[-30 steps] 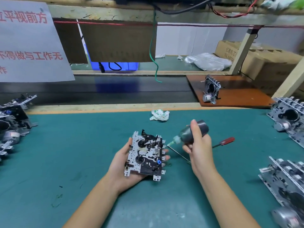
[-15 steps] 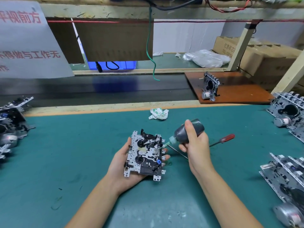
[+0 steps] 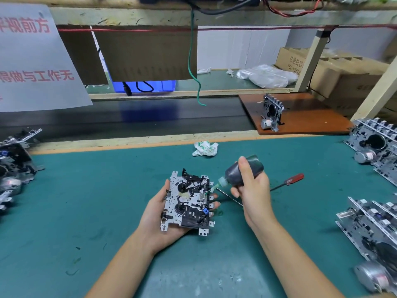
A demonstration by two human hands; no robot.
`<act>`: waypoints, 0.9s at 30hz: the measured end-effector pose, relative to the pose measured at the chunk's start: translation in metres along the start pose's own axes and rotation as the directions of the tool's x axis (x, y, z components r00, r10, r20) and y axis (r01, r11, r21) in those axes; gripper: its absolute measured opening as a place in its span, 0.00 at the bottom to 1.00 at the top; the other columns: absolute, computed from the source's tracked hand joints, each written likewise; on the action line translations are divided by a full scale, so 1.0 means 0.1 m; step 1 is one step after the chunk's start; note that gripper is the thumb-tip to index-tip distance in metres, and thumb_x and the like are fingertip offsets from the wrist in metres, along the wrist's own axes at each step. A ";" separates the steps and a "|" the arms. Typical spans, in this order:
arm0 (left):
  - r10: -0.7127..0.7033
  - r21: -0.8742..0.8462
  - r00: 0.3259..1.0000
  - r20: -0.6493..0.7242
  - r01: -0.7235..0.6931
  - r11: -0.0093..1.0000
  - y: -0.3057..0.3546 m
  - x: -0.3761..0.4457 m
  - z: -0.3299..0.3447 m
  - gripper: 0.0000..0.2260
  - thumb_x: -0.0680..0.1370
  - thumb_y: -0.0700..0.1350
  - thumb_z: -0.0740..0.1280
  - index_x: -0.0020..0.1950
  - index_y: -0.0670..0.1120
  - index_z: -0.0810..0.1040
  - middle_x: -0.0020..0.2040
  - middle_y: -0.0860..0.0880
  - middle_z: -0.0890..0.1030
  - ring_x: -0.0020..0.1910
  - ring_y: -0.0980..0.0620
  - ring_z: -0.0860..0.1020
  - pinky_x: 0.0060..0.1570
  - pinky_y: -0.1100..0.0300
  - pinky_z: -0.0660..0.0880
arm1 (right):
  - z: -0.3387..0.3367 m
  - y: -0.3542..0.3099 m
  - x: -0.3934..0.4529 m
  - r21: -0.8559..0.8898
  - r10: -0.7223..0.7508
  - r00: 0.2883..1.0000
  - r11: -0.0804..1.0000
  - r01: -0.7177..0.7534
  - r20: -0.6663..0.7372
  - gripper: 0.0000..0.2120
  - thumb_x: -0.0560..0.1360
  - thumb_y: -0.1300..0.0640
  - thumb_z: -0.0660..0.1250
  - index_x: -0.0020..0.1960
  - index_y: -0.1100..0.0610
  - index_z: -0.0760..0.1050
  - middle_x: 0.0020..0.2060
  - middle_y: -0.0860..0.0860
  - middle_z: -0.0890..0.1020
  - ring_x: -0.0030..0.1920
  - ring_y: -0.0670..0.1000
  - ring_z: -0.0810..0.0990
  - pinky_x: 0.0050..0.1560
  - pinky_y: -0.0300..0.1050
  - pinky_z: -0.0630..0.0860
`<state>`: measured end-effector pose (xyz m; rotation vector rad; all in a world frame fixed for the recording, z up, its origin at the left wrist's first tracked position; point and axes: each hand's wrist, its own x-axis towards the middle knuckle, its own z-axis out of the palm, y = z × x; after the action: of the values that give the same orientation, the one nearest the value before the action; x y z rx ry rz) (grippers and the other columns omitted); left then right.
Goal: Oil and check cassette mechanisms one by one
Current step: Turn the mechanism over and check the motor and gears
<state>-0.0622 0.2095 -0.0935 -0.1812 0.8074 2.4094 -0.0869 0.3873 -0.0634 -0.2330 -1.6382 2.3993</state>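
My right hand (image 3: 251, 190) is wrapped around the dark oil bottle (image 3: 242, 171), thumb laid along its near side and fingers curled under, so the bottle is tipped over with its base up and to the right and its pale green nozzle (image 3: 217, 186) aimed down and to the left. The bottle's long axis runs on that same diagonal, from upper right to lower left, straight toward the cassette mechanism (image 3: 188, 201), which lies just to the left of this hand. The nozzle tip sits at the mechanism's right edge, about level with the upper reel hub; I cannot tell whether it truly touches the metal or hangs just above it. My left hand (image 3: 159, 214) cradles the mechanism from beneath, palm up, thumb at the left edge and fingertips curling out past the right edge, holding it above the green mat (image 3: 86, 211). The mechanism's long axis runs away from me, toward the bench's far side, with its black block end nearest me and its face turned up. The right hand is the nearer one to the oiling spot, so I judge the next move is a small push along the bottle's own axis. A red-handled screwdriver (image 3: 285, 183) lies on the mat just behind the right hand.
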 end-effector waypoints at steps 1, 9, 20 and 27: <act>-0.002 0.000 1.000 -0.002 0.002 1.000 0.00 0.00 0.00 0.30 0.77 0.60 0.55 0.62 0.36 0.77 0.65 0.32 0.73 0.62 0.32 0.74 0.56 0.39 0.75 | 0.00 0.00 0.00 0.002 0.001 1.000 1.000 -0.001 0.001 0.11 0.77 0.55 0.64 0.39 0.57 0.66 0.26 0.45 0.68 0.21 0.42 0.62 0.19 0.35 0.61; -0.002 0.005 1.000 -0.020 0.002 1.000 0.00 0.00 -0.01 0.31 0.77 0.61 0.54 0.62 0.36 0.78 0.65 0.32 0.73 0.62 0.32 0.74 0.58 0.38 0.73 | -0.02 -0.01 0.01 -0.012 -0.028 1.000 1.000 0.028 0.013 0.14 0.68 0.49 0.71 0.41 0.57 0.71 0.26 0.43 0.77 0.24 0.42 0.72 0.22 0.36 0.70; 0.017 0.005 1.000 -0.001 -0.017 1.000 0.01 -0.04 0.01 0.43 0.72 0.72 0.55 0.64 0.34 0.74 0.66 0.30 0.71 0.64 0.31 0.72 0.57 0.41 0.75 | -0.22 0.05 0.18 -0.399 -0.105 0.992 0.909 0.122 0.064 0.14 0.71 0.57 0.73 0.51 0.51 0.71 0.44 0.47 0.81 0.43 0.42 0.80 0.45 0.34 0.73; -0.037 0.136 0.995 0.095 0.024 0.990 0.02 -0.07 0.04 0.42 0.71 0.72 0.56 0.68 0.37 0.72 0.69 0.32 0.69 0.66 0.30 0.69 0.64 0.42 0.69 | -0.25 0.14 0.22 -0.567 -0.053 0.979 0.809 0.157 0.194 0.18 0.74 0.63 0.69 0.57 0.49 0.68 0.49 0.41 0.77 0.56 0.48 0.77 0.54 0.34 0.71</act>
<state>-0.0568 0.2072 -0.0871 -0.0223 0.9122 2.3057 -0.1028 0.4105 -0.0855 -0.0279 -2.3666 1.8094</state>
